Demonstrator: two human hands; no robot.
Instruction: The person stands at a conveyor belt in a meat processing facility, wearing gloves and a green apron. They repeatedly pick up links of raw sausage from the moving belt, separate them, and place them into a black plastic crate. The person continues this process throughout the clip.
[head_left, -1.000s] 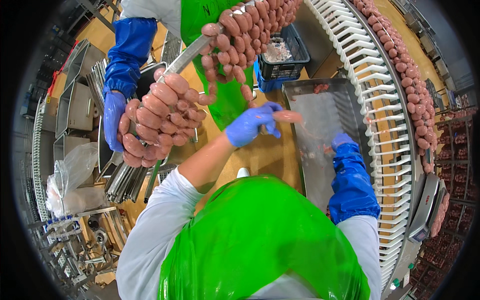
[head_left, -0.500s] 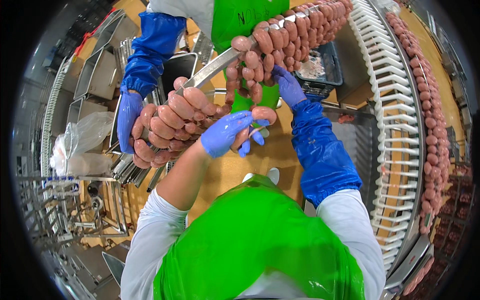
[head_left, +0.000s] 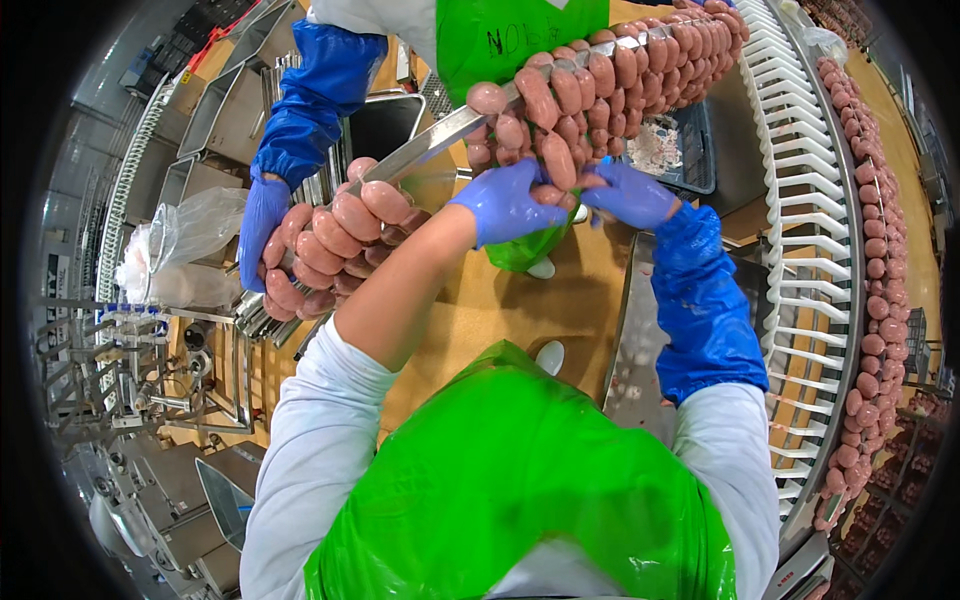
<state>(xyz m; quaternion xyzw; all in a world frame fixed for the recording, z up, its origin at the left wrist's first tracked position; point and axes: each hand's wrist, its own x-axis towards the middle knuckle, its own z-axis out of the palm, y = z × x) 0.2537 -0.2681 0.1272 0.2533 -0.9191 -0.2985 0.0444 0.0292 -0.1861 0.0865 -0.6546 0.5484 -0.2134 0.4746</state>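
Observation:
My left hand (head_left: 510,203), in a blue-purple glove, is closed around links of a raw sausage string (head_left: 555,197) under the metal bar (head_left: 440,140). Just right of it, my right hand (head_left: 635,196), gloved with a blue sleeve above it, has its fingers closed at a pinkish link; the fingertips are partly hidden. Dense loops of sausages (head_left: 600,75) hang over the bar's right part. Another bunch of sausages (head_left: 318,252) hangs at its left end, where a co-worker's gloved hand (head_left: 262,230) holds on. A bare stretch of bar shows between the two bunches.
Opposite stands a person in a green apron (head_left: 520,45). To my right run a white slatted conveyor (head_left: 812,230) and a long hanging row of sausages (head_left: 875,260). A dark crate (head_left: 697,150) and a metal tray (head_left: 640,300) stand nearer. Metal bins (head_left: 225,110) and a plastic bag (head_left: 200,230) lie left.
My left hand has moved right and up to the sausages under the bar, meeting my right hand, which has shifted right and slightly down. My view has turned a little.

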